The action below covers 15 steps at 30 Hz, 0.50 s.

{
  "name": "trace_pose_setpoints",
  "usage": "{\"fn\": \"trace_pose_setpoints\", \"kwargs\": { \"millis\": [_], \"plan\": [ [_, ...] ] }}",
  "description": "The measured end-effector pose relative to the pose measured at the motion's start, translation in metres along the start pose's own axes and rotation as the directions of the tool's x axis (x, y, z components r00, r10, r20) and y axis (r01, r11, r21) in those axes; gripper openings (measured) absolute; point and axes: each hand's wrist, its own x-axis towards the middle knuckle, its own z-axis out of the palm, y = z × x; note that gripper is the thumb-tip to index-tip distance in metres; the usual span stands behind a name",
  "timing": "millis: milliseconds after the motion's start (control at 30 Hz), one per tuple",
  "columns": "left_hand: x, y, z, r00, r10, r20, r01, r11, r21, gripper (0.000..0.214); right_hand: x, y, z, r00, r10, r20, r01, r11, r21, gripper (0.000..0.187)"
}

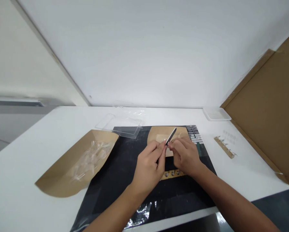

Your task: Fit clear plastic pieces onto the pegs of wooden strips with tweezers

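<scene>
A slim black strip with a white side point(171, 135) slants up from between my fingertips. My left hand point(149, 162) pinches its lower end between thumb and fingers. Close against it, my right hand point(186, 156) is closed, its thumb and fingertip gripping the strip at the same end. Both hands are above a brown paper piece point(155, 131) with something clear on it, partly hidden by them. Below the hands, a tan strip with small metal clips point(173, 174) lies on the black mat point(121, 174); my left hand covers part of its end.
Left of the mat, brown paper point(59, 172) carries many clear plastic pieces point(91, 159). Clear plastic frames point(127, 125) lie behind. At right are another clip strip point(224, 147), a translucent tray point(216, 114) and an upright cardboard panel point(267, 112).
</scene>
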Motion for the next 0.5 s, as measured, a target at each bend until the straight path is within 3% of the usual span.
{"fn": "trace_pose_setpoints", "kwargs": {
  "millis": [167,333,500],
  "plan": [
    [-0.0014,0.0002,0.0002,1.0,-0.008,0.015,0.008,1.0,-0.002,0.026,0.0027,0.0007,0.0012,0.99,0.09,-0.108,-0.085,0.995,0.052,0.022],
    [-0.0018,-0.0006,-0.0007,1.0,-0.01,0.008,0.011,1.0,-0.02,0.027,0.0019,0.0018,0.0021,0.999,0.051,0.002,-0.051,0.996,0.073,0.023],
    [0.0011,0.0018,-0.0033,0.999,-0.031,-0.008,0.031,0.999,-0.042,0.027,0.0028,0.0018,0.0006,0.997,0.065,-0.047,-0.065,0.998,-0.001,0.022]
  ]
}}
